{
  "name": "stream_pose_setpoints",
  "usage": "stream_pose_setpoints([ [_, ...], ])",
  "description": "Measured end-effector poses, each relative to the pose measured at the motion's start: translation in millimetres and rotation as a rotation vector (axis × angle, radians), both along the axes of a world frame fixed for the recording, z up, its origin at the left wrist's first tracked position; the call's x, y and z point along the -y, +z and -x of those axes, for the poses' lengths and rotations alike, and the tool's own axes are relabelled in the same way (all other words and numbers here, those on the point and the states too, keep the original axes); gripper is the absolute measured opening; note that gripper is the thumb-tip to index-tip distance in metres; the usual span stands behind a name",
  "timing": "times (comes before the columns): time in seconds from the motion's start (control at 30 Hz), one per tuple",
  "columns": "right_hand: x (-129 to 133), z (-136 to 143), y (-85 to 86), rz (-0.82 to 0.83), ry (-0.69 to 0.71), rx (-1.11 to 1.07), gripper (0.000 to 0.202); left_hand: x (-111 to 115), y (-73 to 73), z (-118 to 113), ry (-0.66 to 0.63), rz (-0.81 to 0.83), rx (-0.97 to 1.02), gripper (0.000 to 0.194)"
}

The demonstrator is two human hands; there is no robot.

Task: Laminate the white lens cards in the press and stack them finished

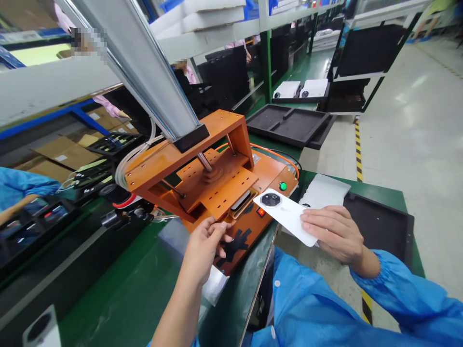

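Observation:
My right hand grips the lower end of a white phone back cover, with its round black camera area toward the upper left. The cover is held in the air in front of an orange pneumatic press. Close to the press's front edge, my left hand has its fingers bent and thumb near the index finger; whatever may be between them is hidden. Under the press plate another phone part shows in the fixture. A green button and a red lit switch sit on the press base.
A white sheet and a black tray lie to the right. Black trays are stacked behind the press, with white covers beyond. Another cover is at lower left. A co-worker's blue sleeve shows at left.

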State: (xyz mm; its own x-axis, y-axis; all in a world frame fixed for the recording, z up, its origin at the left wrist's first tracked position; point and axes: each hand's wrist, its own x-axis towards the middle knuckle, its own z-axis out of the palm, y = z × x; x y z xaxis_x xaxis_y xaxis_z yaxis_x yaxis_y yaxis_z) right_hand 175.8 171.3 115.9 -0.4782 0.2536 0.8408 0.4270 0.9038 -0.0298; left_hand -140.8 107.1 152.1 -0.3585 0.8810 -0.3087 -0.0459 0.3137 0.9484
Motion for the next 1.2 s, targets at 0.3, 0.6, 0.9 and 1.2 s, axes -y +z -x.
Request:
stream_pose_setpoints([
  [0.3,-15.7,11.2,-18.2,-0.024,0.004,-0.049,0.03,-53.4,-0.7,-28.0,0.192,-0.137,0.046,0.044],
  [0.6,-65.9,64.7,-31.3,-0.043,0.062,-0.1,0.036,-43.0,5.4,-53.2,0.315,-0.254,0.137,0.05],
  [0.9,-114.8,138.6,-12.5,-0.013,0.225,0.133,0.032,130.0,-32.8,-79.1,0.823,-0.128,-0.27,0.032],
  [1.2,-125.7,153.1,13.3,0.152,0.328,0.405,0.031,142.4,-79.5,-9.4,0.75,-0.235,-1.178,0.041],
])
